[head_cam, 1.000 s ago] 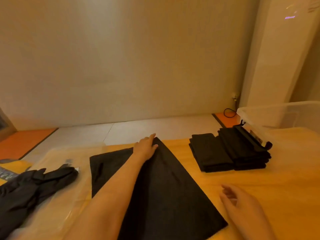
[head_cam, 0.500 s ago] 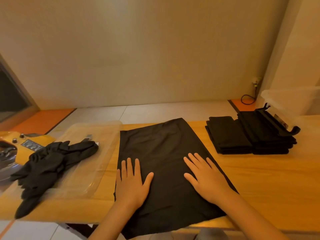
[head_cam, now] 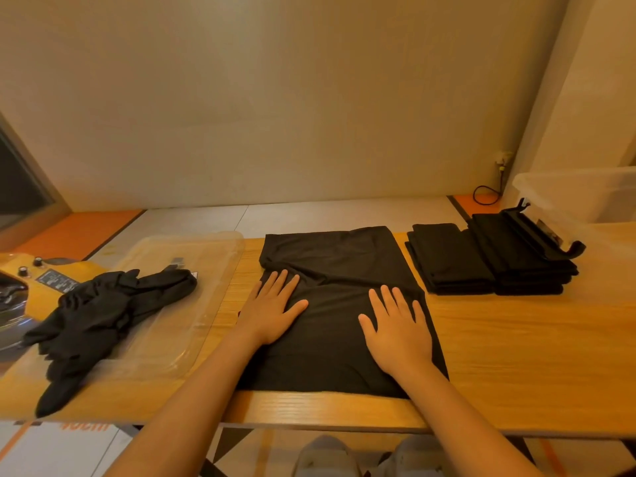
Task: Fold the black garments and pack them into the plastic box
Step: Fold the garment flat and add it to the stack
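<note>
Single wide-angle view from a camera worn on the person's head. It looks forward and down across the near edge of a long orange-brown wooden counter (head_cam: 516,356), which spans the frame and runs out at both sides. Two bare forearms enter from the bottom edge. The left hand (head_cam: 272,311) and right hand (head_cam: 399,332) lie close below the lens, near the centre. A plain beige wall (head_cam: 309,98), facing the camera beyond the counter, fills the upper half.

Indoor packing station, likely a workroom. A wooden bench (head_cam: 516,356) faces a plain wall (head_cam: 275,98). Folded stacks (head_cam: 447,259) lie beside a plastic box (head_cam: 585,194).
</note>
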Motion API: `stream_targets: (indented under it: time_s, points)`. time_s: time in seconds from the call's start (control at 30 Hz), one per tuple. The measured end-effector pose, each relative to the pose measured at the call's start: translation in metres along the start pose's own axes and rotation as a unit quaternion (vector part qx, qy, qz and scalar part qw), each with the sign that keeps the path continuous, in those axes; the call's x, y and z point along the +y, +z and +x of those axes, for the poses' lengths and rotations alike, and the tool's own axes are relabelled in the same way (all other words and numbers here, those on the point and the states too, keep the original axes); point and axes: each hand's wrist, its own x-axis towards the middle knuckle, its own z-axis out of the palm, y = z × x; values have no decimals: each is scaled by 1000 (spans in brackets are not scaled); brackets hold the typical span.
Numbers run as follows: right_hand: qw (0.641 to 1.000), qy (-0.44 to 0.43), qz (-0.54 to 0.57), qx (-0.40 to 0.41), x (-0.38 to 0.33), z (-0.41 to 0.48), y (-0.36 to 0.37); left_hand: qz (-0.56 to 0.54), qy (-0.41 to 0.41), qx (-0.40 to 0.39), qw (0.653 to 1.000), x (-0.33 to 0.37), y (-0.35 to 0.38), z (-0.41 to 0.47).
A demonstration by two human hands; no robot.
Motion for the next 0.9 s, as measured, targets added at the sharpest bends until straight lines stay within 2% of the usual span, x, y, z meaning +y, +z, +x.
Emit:
stream_targets:
  time_s: [0.27, 0.43, 0.53, 0.63, 0.9]
  points:
    - [1000, -16, -6, -3, -3, -43, 8, -21, -7, 20, 1000, -6, 9, -51]
    - [1000, 8, -8, 13, 0, -49, -6, -47, 9, 72, 996, 8, -4, -89]
    - [998, -53, 2, 27, -23, -49, -7, -24, 34, 53, 998, 21, 4, -102]
    - [995, -97, -4, -17, -43, -50, 5, -10, 22, 24, 999, 15, 16, -105]
    - [1000, 14, -24, 6, 31, -64, 5, -45, -6, 49, 998, -17, 22, -124]
